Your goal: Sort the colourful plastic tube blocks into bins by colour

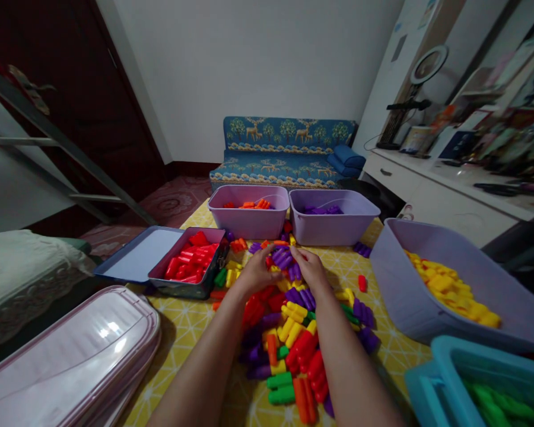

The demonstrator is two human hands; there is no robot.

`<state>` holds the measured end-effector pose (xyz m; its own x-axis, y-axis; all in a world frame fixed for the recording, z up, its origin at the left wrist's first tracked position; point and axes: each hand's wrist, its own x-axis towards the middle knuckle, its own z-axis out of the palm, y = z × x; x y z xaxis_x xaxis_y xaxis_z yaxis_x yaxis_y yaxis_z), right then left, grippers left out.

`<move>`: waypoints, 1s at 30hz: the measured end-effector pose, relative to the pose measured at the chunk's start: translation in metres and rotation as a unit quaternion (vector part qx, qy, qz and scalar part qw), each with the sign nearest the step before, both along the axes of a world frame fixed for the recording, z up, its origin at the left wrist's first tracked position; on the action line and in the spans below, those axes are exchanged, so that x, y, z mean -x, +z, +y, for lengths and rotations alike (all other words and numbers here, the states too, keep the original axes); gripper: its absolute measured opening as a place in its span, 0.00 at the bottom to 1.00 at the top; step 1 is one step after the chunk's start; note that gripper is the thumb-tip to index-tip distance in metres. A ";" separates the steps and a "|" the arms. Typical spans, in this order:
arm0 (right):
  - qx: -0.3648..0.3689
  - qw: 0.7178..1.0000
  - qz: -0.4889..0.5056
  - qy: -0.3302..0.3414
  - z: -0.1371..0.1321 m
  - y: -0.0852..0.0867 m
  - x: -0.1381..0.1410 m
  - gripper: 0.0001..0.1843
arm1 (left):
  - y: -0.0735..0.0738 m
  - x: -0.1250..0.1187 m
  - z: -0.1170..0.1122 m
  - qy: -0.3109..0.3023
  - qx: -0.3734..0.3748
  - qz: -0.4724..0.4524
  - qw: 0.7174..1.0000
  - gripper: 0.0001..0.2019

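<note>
Loose toy building blocks in purple, red, yellow, orange and green lie in a heap on the table. My left hand [258, 274] reaches over the far part of the heap, thumb and fingers apart. Across from it my right hand [311, 268] is curved with its fingertips close to several purple blocks [283, 257]. Those blocks lie between the two hands; whether the fingertips press on them I cannot tell. Nearer to me, between my forearms, are yellow blocks [290, 332], red blocks [303, 351] and green blocks [280, 388].
Two lilac bins stand behind the heap, one with orange blocks [262, 204], one with purple blocks [324, 210]. A tin [178, 290] of red blocks is left. Rightward are a lilac bin [396, 296] with yellow blocks and a teal bin [445, 362] with green ones. Lids [75, 356] lie front left.
</note>
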<state>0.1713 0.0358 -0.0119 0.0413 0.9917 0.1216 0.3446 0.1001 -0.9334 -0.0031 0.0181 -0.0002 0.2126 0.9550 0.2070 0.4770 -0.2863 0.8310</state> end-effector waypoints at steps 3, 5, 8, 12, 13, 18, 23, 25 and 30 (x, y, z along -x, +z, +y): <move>0.012 0.997 0.066 0.026 -0.001 0.002 0.006 0.31 | -0.011 -0.002 0.007 -0.003 0.018 -0.145 0.989 0.39; 0.018 0.991 0.126 0.031 -0.002 0.004 0.013 0.32 | -0.015 -0.001 0.008 0.008 0.036 -0.210 0.977 0.41; 0.020 0.981 0.190 0.045 -0.003 0.007 0.020 0.32 | -0.015 0.000 0.005 0.035 0.085 -0.285 0.954 0.44; -0.005 0.985 0.159 0.060 -0.002 0.013 0.016 0.29 | -0.010 0.004 0.002 0.042 0.131 -0.354 0.925 0.40; -0.022 0.989 0.133 0.053 -0.001 0.014 0.014 0.27 | -0.009 0.005 0.001 0.039 0.141 -0.366 0.919 0.39; -0.076 0.996 0.015 0.048 -0.003 0.019 0.012 0.21 | -0.008 0.008 0.002 -0.014 0.164 -0.357 0.919 0.33; -0.040 0.995 -0.030 0.081 -0.007 0.019 0.023 0.23 | -0.006 0.009 0.003 -0.022 0.122 -0.329 0.936 0.27; -0.032 0.996 -0.036 0.074 -0.008 0.020 0.025 0.26 | -0.006 0.008 0.003 -0.016 0.109 -0.326 0.939 0.28; -0.027 0.997 -0.041 0.054 -0.011 0.033 0.020 0.17 | -0.010 0.004 0.004 0.043 0.085 -0.333 0.938 0.29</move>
<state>0.1517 0.0251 0.0210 -0.0773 0.9820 0.1726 0.4046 0.1891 -0.8947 -0.0074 0.0221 -0.0106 0.0110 0.9939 0.1098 -0.1478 -0.1070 0.9832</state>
